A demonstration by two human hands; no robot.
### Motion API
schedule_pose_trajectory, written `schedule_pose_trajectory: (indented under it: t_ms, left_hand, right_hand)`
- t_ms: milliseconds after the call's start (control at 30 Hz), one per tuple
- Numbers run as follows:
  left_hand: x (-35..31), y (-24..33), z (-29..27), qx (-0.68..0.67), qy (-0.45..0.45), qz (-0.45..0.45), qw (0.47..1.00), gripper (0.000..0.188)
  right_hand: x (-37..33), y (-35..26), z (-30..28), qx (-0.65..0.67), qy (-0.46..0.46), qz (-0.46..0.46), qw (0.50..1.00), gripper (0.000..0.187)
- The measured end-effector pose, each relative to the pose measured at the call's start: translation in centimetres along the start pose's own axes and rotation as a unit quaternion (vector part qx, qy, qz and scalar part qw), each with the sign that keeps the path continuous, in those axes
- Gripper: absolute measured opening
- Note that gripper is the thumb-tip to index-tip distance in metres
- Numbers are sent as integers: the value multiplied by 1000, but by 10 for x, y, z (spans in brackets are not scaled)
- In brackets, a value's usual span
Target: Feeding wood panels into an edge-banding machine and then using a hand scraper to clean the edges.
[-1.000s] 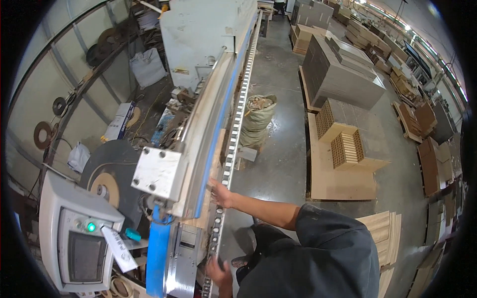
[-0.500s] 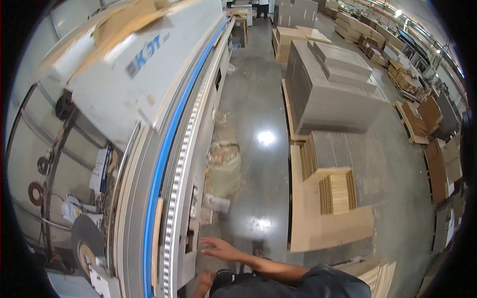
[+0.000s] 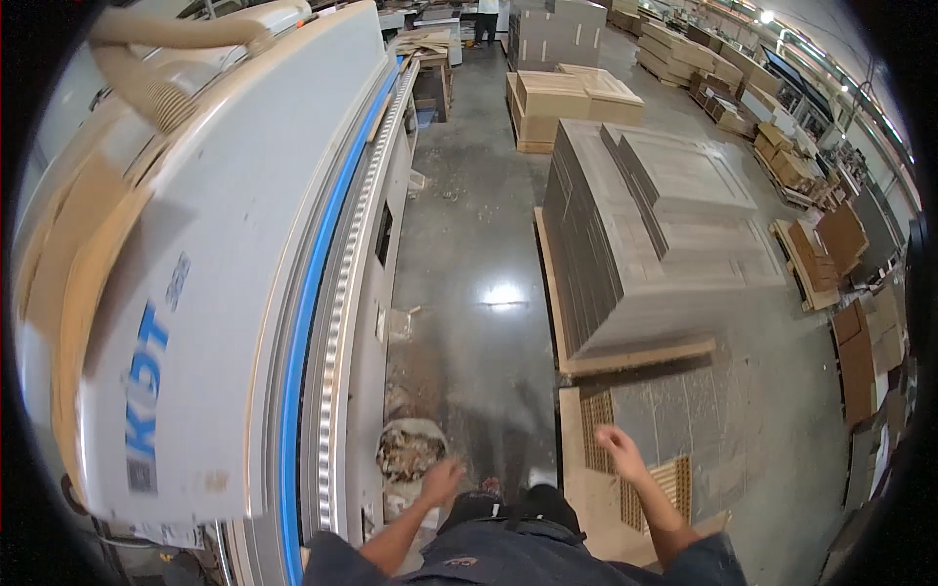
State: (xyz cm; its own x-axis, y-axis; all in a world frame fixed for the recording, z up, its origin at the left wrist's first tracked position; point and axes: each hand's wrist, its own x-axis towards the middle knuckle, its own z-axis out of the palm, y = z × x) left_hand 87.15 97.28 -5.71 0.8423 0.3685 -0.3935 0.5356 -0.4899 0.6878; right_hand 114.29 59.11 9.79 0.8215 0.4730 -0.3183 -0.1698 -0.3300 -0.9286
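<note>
My left hand (image 3: 445, 481) hangs low beside a round bin of wood scraps (image 3: 410, 449), apart from it. Its fingers are smeared by motion. Further right, my right hand (image 3: 618, 447) is raised above stacked strips of board (image 3: 598, 420), with loosely bent fingers slightly apart and nothing visible in them. Whether it touches the strips I cannot tell. Along my left runs a long white machine (image 3: 205, 293) with a blue rail (image 3: 311, 293) and a metal roller track (image 3: 337, 337).
Ahead stretches a grey floor aisle (image 3: 469, 225). A tall stack of grey panels (image 3: 596, 254) stands on a pallet to the right. Beyond it are light wood panels (image 3: 557, 103) and several cardboard stacks. A person (image 3: 487, 21) stands at the far end.
My view has moved forward along the machine. My right hand, earlier stretched leftward toward the track, has swung out to the right. My left hand has moved away from the machine edge.
</note>
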Motion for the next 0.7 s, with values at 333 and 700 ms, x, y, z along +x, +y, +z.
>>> schedule_pose_trajectory:
  t_ms: [333, 700]
  left_hand:
    - [689, 356, -224, -168, 98, 202, 960, 54]
    - [806, 110, -312, -14, 46, -216, 975, 40]
  right_hand:
    - [240, 11, 1, 88, 291, 101, 947, 24]
    - [1018, -426, 9, 107, -90, -152, 979, 46]
